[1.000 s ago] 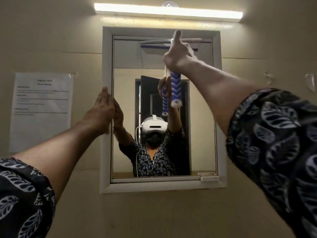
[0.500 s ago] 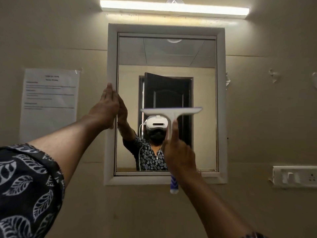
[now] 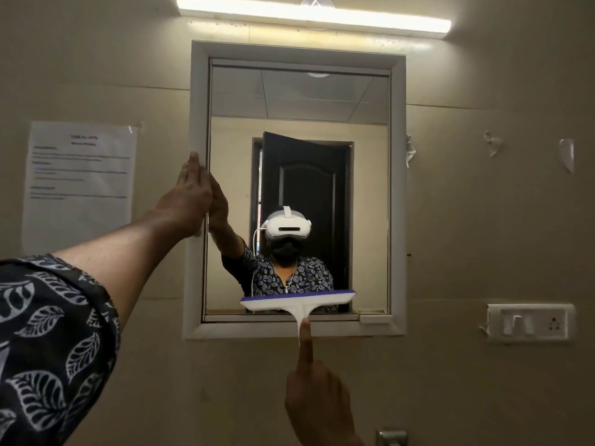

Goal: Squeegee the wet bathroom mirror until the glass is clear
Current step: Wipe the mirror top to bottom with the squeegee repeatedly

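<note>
The left sleeve (image 3: pixel 48 333), dark with pale leaves, fills the lower left corner, and the bare forearm reaches up from it toward the wall. At the bottom edge the right hand (image 3: pixel 317 403) grips the squeegee (image 3: pixel 297 300). Its index finger (image 3: pixel 304 346) lies straight up along the white stem, and the other fingers are curled below, hiding the handle. A metal fitting (image 3: pixel 391 437) shows just right of that wrist.

The squeegee's blade lies level against the glass at the very bottom of the mirror (image 3: pixel 299 175), just above the lower frame (image 3: pixel 289 329). It sits about midway across, with a purple strip along its top edge. The stem crosses the lower frame.

The left hand (image 3: pixel 190 201) rests flat on the frame's left side about halfway up, with its fingers straight, close together and pointing upward.

The glass reflects the person in a white headset, both arms, a dark open door and ceiling tiles.

On the wall, a printed sheet (image 3: pixel 80 185) is taped left of the mirror, its text too small to read. A switch plate (image 3: pixel 529 323) sits to the lower right, with tape scraps (image 3: pixel 494 143) above it. A lit tube light (image 3: pixel 314 17) runs above the mirror.
</note>
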### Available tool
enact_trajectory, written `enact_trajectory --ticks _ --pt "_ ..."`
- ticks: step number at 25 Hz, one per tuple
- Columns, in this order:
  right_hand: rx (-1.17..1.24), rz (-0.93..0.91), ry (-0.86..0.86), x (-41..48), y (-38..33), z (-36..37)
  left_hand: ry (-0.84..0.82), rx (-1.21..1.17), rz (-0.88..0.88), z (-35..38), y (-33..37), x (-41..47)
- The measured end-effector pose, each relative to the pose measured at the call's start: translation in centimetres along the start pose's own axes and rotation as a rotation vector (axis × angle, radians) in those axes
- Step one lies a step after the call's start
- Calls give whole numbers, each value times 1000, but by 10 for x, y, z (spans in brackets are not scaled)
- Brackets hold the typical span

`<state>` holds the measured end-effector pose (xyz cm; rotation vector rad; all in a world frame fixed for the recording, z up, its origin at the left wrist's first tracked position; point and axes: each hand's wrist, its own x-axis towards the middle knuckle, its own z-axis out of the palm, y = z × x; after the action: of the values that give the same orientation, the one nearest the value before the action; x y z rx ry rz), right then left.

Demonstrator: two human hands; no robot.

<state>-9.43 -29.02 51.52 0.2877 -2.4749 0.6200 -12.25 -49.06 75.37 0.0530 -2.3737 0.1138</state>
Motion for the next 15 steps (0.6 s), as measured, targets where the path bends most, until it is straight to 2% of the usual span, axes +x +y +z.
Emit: enact_trajectory --ticks 10,13,15 --pt "8 155 -148 -10 -19 -22 14 6 9 -1 0 -2" --pt "120 11 -65 4 -34 -59 15 -9 5 1 0 -1" --pt "188 -180 135 36 -50 -96 22 -25 2 1 0 1"
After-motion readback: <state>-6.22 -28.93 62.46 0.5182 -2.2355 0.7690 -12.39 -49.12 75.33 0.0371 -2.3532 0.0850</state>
